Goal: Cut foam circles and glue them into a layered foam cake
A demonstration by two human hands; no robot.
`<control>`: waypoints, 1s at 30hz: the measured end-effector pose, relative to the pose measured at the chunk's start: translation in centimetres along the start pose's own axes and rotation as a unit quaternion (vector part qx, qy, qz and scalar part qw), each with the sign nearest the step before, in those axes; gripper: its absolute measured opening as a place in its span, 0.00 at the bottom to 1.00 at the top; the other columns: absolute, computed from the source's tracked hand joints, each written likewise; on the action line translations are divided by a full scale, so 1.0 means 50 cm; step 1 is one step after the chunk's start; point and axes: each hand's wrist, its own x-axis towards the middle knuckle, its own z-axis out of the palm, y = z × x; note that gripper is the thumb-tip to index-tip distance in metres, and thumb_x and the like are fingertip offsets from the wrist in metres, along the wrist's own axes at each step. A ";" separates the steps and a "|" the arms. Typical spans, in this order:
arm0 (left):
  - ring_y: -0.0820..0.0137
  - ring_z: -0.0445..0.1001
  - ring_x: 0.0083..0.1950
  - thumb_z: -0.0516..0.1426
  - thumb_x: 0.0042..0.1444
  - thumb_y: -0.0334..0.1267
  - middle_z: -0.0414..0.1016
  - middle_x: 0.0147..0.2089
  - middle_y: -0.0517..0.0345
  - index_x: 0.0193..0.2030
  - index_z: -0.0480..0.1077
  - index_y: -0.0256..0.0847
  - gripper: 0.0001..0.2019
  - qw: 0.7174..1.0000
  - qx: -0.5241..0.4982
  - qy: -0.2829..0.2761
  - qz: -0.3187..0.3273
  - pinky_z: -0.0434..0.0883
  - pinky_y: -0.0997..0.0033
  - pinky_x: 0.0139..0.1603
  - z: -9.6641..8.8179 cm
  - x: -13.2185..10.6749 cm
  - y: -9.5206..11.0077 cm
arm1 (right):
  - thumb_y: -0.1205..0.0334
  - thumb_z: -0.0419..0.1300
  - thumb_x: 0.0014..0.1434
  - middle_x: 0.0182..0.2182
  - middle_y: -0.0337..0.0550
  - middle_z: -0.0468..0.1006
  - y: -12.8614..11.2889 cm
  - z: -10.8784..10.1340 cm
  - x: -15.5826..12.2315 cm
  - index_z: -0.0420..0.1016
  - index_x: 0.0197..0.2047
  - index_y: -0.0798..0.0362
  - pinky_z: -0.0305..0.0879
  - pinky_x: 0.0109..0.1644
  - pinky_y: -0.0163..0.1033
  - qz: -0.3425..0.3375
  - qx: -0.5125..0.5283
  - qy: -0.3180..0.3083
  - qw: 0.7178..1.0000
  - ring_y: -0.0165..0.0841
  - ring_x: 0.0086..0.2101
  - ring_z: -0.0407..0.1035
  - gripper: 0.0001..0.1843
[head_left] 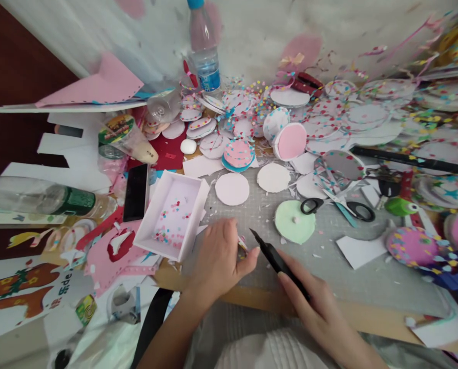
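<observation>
Near me over the mat [325, 259], my right hand [313, 297] grips a black knife [277, 259] while my half-curled left hand [218, 256], hold unclear, sits right of the white box [192, 225].

You have soft, fairly even indoor light, and shadows on the grey mat [367, 287] are faint. The upper left corner of the frame falls dark. You get glints on the upright bottle [204, 51] at top centre and the lying bottle [33, 197] at far left. The black craft knife [277, 260] at lower centre reads clearly; decorated discs [409, 246] at right look smeared, and wide-angle distortion stretches the edges.
</observation>
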 end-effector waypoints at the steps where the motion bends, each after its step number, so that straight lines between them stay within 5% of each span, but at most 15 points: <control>1: 0.52 0.71 0.47 0.48 0.64 0.47 0.71 0.43 0.42 0.54 0.58 0.31 0.20 1.000 -0.003 0.001 0.003 0.69 0.48 0.47 0.001 -0.002 -0.001 | 0.55 0.48 0.69 0.44 0.47 0.80 0.000 -0.002 -0.001 0.61 0.65 0.49 0.70 0.52 0.41 -0.003 -0.006 -0.003 1.000 0.37 0.45 0.75 0.23; 6: 0.51 0.69 0.50 0.47 0.63 0.41 0.70 0.48 0.39 0.56 0.56 0.31 0.19 1.000 -0.018 0.014 0.019 0.67 0.48 0.48 0.007 -0.010 -0.011 | 0.58 0.50 0.68 0.57 0.51 0.74 -0.007 -0.008 -0.002 0.62 0.66 0.49 0.68 0.57 0.42 -0.028 -0.018 -0.030 0.999 0.38 0.55 0.70 0.24; 30: 0.53 0.66 0.49 0.49 0.59 0.38 0.66 0.48 0.39 0.51 0.56 0.34 0.15 0.998 -0.038 0.036 0.024 0.67 0.49 0.49 0.022 -0.022 -0.008 | 0.61 0.54 0.66 0.58 0.46 0.73 -0.009 -0.004 -0.002 0.60 0.68 0.45 0.71 0.55 0.43 -0.021 -0.033 -0.029 0.999 0.41 0.55 0.70 0.27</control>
